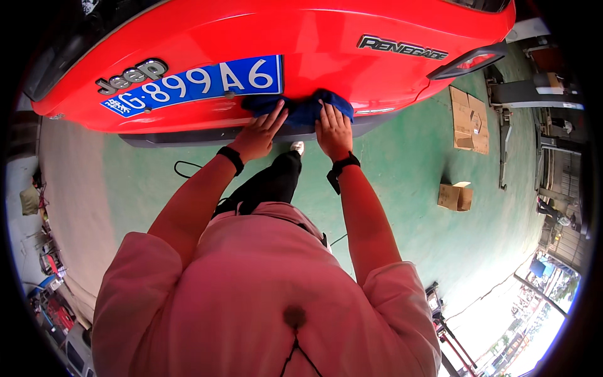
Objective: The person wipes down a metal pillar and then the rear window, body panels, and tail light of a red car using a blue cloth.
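A dark blue cloth lies bunched against the lower rear of a red car, just right of its blue licence plate. My left hand holds the cloth's left part, its fingers long and slightly apart near the plate's lower right corner. On the cloth's right part, my right hand presses down with fingers bent a little over the fabric. Both thumbs are mostly hidden. Each wrist wears a black band.
Below the car's dark lower bumper stretches a green floor. A flattened cardboard sheet and an open cardboard box lie to the right. Nearby stand metal lift parts. A black cable loop rests at left.
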### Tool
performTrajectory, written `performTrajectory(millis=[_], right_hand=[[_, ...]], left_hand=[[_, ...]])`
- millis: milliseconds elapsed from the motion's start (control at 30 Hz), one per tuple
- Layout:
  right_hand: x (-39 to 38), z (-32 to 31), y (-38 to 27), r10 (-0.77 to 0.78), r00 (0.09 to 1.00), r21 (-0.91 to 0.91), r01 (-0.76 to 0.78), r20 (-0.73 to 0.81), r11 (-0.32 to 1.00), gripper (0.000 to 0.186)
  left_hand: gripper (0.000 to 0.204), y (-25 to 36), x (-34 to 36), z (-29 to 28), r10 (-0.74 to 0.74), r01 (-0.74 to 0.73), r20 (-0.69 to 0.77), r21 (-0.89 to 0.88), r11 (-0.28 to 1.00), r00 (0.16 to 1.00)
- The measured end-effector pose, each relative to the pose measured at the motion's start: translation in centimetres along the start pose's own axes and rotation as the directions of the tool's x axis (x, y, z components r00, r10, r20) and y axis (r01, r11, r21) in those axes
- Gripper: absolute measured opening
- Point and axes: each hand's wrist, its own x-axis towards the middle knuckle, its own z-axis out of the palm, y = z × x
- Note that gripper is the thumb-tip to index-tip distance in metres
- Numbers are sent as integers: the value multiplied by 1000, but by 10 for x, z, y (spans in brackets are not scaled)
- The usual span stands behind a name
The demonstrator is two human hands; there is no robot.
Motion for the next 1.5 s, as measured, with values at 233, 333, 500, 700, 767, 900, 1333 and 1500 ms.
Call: performTrajectory(millis=[233,333,500,700,767,900,1333,1500], right_hand=[[3,-4,23,-109,994,25,109,10,994,40],[10,-16,41,-219,974,7,219,49,976,36],[17,-32,86,-325,944,-26,327,52,945,32],[38,-56,122,-412,911,-93,411,8,907,30],[47,-66,138,-386,922,-125,380,-23,916,32],[108,-120,111,-446,868,-108,432,-217,895,34],[59,-66,245,-611,792,30,611,4,791,24],[106,-110,276,-261,889,-11,277,-378,961,74]], left_hand=[[74,-11,4,-1,-64,47,266,68,997,962],[68,-15,-4,5,10,-40,135,220,975,991],[63,8,-2,41,-157,136,69,243,961,985],[58,54,40,40,-361,361,-5,21,932,933],[57,62,66,30,-343,343,0,-13,939,939],[50,65,108,11,-27,68,-243,163,984,970],[52,120,128,37,-274,338,-349,136,931,896],[50,163,227,-23,77,278,-680,397,874,729]])
